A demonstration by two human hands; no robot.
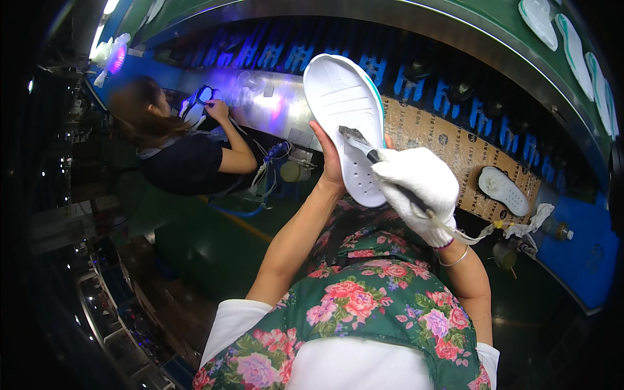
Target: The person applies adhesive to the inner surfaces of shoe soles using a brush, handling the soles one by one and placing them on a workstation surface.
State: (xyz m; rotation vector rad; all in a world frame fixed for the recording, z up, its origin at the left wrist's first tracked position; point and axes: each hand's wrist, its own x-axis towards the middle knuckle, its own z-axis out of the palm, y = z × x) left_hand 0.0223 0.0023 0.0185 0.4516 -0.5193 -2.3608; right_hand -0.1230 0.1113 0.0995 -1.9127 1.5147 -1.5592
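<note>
Bare and wrapped around the back of a white shoe sole (336, 97), my left hand (331, 158) holds it up with its hollow inner face towards me. A teal stripe runs along the sole's right edge, and small holes dot its lower end. My right hand (419, 187), in a white knit glove, grips a brush (373, 155) by its dark handle. The brush's dark bristles rest on the sole's inner face near the middle. From the handle a pale tube trails off to the right.
Printed cardboard (424, 131) covers the bench, bearing another sole (504, 191). A bottle (557, 228) stands on the blue surface at right. Blue racks (407, 83) line the back; more soles (575, 56) lie on the green belt (487, 24). A co-worker (195, 146) works at left.
</note>
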